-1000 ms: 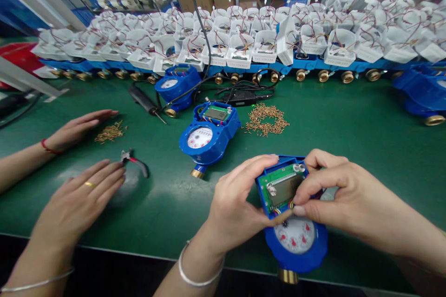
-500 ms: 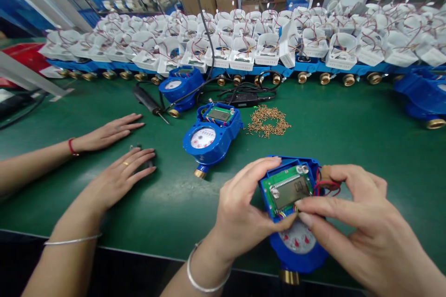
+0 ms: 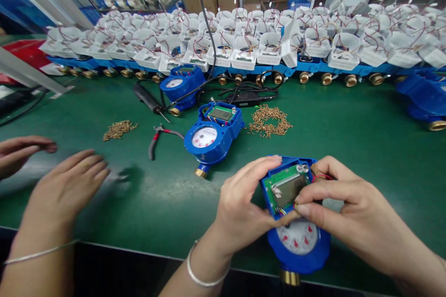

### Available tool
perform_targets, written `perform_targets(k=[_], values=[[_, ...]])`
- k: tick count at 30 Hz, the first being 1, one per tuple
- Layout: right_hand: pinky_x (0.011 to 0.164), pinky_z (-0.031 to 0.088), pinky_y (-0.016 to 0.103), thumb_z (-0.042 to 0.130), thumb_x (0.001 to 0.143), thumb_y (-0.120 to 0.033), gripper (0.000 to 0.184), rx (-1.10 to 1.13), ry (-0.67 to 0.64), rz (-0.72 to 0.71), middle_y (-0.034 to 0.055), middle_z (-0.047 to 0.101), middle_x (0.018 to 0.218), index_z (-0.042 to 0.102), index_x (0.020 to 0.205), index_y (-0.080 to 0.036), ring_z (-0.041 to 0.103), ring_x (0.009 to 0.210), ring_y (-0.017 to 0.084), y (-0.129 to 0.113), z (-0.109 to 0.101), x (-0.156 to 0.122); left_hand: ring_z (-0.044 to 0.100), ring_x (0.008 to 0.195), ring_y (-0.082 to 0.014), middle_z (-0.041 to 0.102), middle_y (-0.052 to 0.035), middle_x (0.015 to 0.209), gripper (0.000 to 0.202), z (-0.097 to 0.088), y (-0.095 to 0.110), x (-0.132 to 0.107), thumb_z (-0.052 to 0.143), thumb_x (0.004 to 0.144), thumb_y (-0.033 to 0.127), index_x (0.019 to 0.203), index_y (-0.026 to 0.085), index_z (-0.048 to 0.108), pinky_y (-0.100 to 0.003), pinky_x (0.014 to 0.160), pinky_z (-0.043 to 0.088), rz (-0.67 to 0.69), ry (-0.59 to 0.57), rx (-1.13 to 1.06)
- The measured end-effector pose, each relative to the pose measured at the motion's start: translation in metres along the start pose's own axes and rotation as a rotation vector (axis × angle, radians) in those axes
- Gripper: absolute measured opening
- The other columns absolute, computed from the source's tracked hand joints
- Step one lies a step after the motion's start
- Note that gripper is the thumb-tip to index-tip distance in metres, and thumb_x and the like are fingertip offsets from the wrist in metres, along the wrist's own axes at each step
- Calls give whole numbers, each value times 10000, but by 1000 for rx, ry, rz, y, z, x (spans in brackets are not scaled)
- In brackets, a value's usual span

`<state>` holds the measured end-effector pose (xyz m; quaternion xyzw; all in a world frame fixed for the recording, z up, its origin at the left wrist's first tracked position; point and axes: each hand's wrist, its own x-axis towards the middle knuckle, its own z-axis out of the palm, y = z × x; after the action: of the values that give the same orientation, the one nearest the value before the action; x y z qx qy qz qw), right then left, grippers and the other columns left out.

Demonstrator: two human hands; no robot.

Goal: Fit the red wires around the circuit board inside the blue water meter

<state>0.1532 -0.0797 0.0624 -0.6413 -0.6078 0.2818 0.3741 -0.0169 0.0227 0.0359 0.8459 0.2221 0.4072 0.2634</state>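
Green surface [image 3: 351,120] stretches ahead of the left hand [image 3: 240,202], gripping a blue meter [image 3: 298,239]. It sits between that hand and the right hand [image 3: 351,204], whose thumb and finger pinch thin wires [image 3: 295,205] beside the display [image 3: 287,192].

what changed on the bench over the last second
The co-worker's hands have drawn back left, leaving the pliers uncovered; these now lie farther right, next to the middle meter. Half a second ago one hand lay over them.

Unchanged: the person's left hand grips the front meter, the right hand pinches wires by its display.
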Motion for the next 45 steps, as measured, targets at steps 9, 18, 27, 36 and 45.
perform_targets(k=[9,18,27,36,45], values=[[692,457,183,625,905,-285,112,118,-105,-80,-15,457,886,704,873,-357,505,849,86,0,-9,14,694,982,-227,679,-71,1134,658,-3,5,1,833,607,270,1204,201,563,-332,900,580,-172,21,-172],[763,393,300,636,857,-127,200,-336,544,-410,56,443,1026,672,1025,-229,481,890,139,2,11,-14,711,887,-205,703,-63,1059,648,-1,8,3,854,599,220,1186,185,580,-288,814,600,-312,40,-362],[733,293,372,664,865,-277,114,-507,485,-288,52,524,971,682,977,-283,462,870,206,15,31,-16,699,952,-161,696,-30,1104,650,1,8,4,865,592,181,1183,203,596,-200,859,584,-322,110,-429],[719,316,347,618,897,-306,139,-104,328,-8,16,496,902,680,773,-291,424,864,196,2,38,-8,699,956,-140,706,-19,1105,672,3,10,4,874,575,165,1188,205,602,-156,869,566,-309,119,-412],[730,306,340,571,922,-270,187,-161,272,-51,27,501,891,653,757,-233,430,861,189,2,34,-9,692,980,-227,692,-76,1125,692,3,6,-2,887,558,231,1191,196,613,-319,913,584,-330,132,-387]])
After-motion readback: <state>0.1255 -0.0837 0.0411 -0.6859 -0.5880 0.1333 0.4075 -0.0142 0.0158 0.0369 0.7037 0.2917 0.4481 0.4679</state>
